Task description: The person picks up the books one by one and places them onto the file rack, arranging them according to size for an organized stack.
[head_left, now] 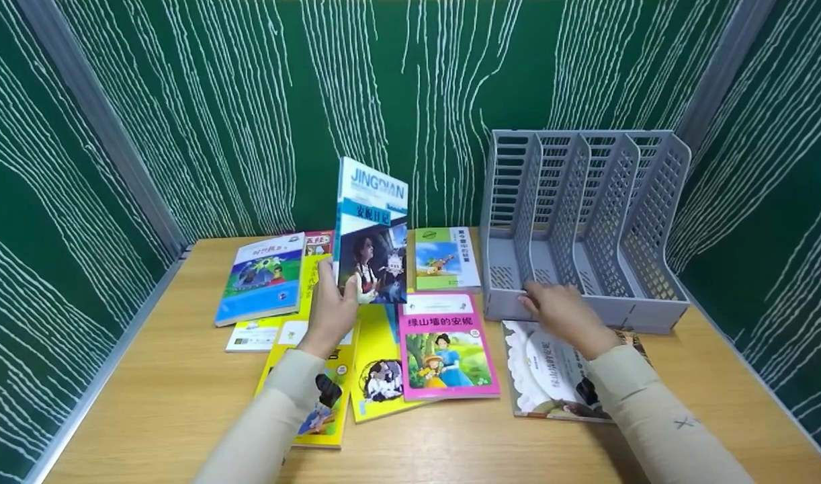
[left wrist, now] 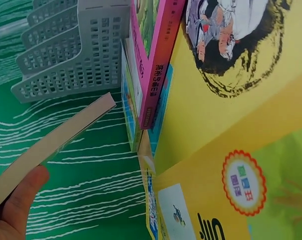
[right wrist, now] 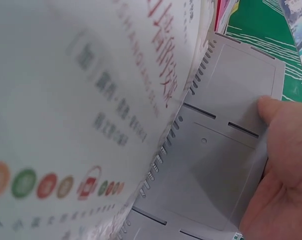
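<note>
My left hand (head_left: 333, 306) grips a book titled JINGDIAN (head_left: 374, 232), held upright above the other books, its thumb across the front cover. The left wrist view shows that book's page edge (left wrist: 51, 150) beside the thumb. My right hand (head_left: 565, 312) holds the front rim of the grey file rack (head_left: 585, 306), its thumb on the outer face in the right wrist view. Below that hand, a white-covered book (head_left: 545, 376) lies on the table, partly hidden by the forearm.
A pink book (head_left: 451, 349) overlaps yellow books (head_left: 377, 356) in the middle. A blue book (head_left: 259, 282) lies on others at the left, and a green-and-white book (head_left: 444, 259) lies beside the rack. Green walls with white lines stand behind the wooden table (head_left: 162, 376).
</note>
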Demonstrator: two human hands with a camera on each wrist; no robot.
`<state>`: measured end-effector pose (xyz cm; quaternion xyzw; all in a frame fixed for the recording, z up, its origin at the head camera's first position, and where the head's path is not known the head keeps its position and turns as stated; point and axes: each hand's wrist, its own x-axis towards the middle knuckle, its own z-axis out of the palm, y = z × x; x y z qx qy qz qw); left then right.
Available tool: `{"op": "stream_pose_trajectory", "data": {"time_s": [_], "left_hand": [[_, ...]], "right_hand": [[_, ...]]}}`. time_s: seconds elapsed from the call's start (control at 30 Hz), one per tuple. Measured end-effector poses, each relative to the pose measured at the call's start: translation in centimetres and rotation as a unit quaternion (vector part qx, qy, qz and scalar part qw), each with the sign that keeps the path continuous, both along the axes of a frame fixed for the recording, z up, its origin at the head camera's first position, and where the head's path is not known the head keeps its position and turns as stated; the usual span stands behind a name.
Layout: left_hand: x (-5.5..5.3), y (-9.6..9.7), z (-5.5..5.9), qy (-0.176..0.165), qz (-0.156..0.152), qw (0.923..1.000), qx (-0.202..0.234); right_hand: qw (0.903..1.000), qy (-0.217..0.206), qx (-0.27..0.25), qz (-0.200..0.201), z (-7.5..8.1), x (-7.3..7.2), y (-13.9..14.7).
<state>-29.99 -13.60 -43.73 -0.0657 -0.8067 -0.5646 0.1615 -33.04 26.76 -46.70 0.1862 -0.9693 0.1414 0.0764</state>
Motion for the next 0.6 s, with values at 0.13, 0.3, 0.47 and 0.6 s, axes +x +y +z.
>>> {"op": "stream_pose_trajectory", "data": {"time_s": [0.13,0.3,0.47,0.6], "left_hand": [[0.5,0.1,0.0,0.023,0.000,0.9994,-0.027],[1.2,0.2,-0.1,0.060,0.000,0.9956,-0.072],[1.9,0.6,-0.1,0.087,-0.004,0.9892,-0.118],[2.5,1.1,-0.2,0.117,0.003,0.9787,-0.169]], "right_hand": [[0.9998,-0.012,-0.014,-0.009,0.3,0.4,0.0],[0.9995,0.015,-0.013,-0.023,0.8,0.9,-0.2],[0.9978,0.050,-0.036,-0.026,2.1,1.7,-1.2],[0.9944,0.050,-0.088,-0.031,3.4,2.6,-2.5]]}}
